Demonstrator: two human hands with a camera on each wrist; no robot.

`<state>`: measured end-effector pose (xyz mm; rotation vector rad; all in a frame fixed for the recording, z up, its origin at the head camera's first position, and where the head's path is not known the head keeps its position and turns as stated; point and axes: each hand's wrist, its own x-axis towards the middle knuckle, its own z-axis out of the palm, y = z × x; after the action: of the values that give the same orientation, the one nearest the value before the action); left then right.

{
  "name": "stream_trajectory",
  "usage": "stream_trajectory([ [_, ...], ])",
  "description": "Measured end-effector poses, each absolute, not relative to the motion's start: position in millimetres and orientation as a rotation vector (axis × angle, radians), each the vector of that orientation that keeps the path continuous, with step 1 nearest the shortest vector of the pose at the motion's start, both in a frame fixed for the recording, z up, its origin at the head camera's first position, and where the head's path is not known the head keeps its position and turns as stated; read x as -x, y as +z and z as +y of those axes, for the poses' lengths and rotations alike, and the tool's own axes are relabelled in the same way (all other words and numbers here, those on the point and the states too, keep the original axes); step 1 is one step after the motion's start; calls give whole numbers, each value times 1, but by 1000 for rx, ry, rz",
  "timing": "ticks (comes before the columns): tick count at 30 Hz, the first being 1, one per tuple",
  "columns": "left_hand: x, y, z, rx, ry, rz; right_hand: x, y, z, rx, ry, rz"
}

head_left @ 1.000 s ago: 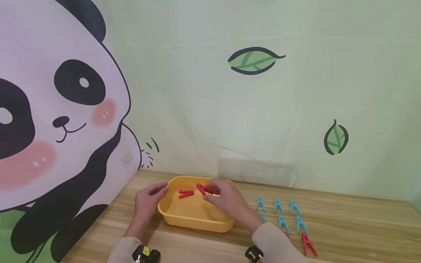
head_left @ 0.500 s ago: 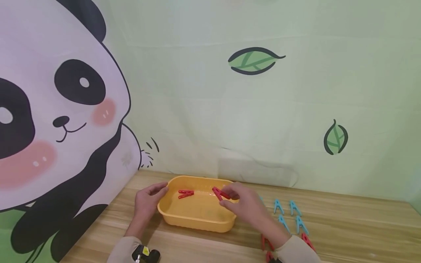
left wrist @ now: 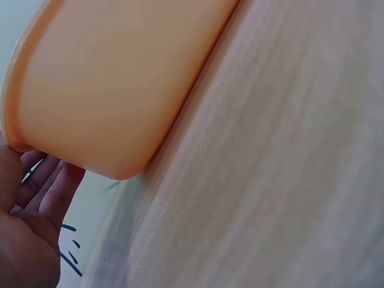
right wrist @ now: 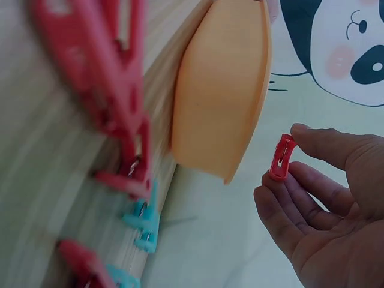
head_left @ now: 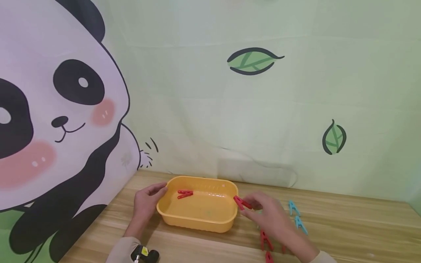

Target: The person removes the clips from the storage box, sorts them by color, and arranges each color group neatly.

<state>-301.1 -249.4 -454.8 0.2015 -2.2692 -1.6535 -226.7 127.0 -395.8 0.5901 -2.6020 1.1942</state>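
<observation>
A yellow plastic basin (head_left: pixel 197 224) rests on the wooden table, with one red clothespin (head_left: pixel 185 194) lying in its left part. My left hand (head_left: pixel 145 204) holds the basin's left end; in the left wrist view its fingers (left wrist: pixel 63 189) lie against the outer wall under the rim. Just past the basin's right rim, my right hand (head_left: pixel 270 216) pinches another red clothespin (head_left: pixel 242 203) between thumb and fingertips. The right wrist view shows this held clothespin (right wrist: pixel 281 157) end-on, raised in the air.
Light blue clothespins (head_left: pixel 300 224) stand right of the basin, some hidden behind my right hand. More red clothespins (head_left: pixel 265 239) stand nearer the table's front. A green cloth wall (head_left: pixel 263 120) with a printed panda (head_left: pixel 108 164) closes off the back and left.
My right hand has moved right, from over the basin to outside its right rim, still pinching the red clothespin. My left hand and the basin have stayed in place.
</observation>
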Motion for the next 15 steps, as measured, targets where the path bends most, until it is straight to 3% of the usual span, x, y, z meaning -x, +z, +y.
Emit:
stream_trajectory([
  [15,301,-455,-249,-193,-1644,-2269,205,-404,165,-564,1188,-2693],
])
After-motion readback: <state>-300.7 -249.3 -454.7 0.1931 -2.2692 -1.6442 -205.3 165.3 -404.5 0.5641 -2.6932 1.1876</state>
